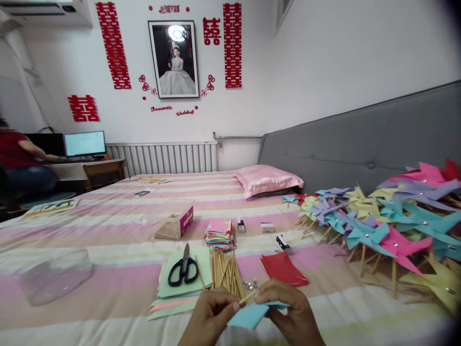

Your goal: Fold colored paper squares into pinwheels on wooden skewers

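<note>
Holding a light-blue paper sheet (251, 317)
Forearms cut off; left hand (211, 315) pinches thin wooden stick (248, 297), right hand (290, 312) pinches the sheet.

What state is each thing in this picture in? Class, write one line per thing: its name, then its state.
left hand: closed, pinching the stick
right hand: closed on the blue paper
blue paper: folded, held between both hands
scissors: shut, lying on green paper
loose sticks: heaped beside the scissors
red paper: lying flat
pinwheels: assembled, piled up
monitor: switched on
</note>
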The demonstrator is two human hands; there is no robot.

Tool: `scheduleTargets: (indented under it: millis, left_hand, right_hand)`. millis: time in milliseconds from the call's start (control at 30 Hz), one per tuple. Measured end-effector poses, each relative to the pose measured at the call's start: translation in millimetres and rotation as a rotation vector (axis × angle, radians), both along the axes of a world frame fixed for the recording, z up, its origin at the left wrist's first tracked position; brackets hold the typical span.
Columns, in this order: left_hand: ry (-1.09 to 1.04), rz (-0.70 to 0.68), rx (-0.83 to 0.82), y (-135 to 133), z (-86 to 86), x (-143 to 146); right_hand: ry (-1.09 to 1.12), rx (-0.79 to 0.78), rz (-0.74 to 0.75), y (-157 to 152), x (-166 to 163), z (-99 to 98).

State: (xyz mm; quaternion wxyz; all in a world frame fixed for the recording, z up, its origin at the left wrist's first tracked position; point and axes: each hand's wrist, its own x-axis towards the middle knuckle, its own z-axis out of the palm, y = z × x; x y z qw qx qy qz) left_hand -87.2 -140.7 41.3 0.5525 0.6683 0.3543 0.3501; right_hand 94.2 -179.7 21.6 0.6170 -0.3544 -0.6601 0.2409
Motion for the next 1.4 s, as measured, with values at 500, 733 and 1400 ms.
scheduleTargets:
  millis: [500,733,1400]
  left_hand:
    - [0.015,-0.012,0.036,1.4,-3.0,-0.8]
    - [-0.003,-0.010,0.037,1.7,-5.0,-1.1]
    - [-0.003,-0.026,0.011,-0.3,1.9,-1.5]
  right_hand:
    - [-0.025,0.112,-0.010,2.3,-1.6,-4.6]
    - [-0.029,0.118,-0.037,1.2,-2.2,1.3]
    - [-0.236,0.305,-0.133,-3.6,-0.8,2.2]
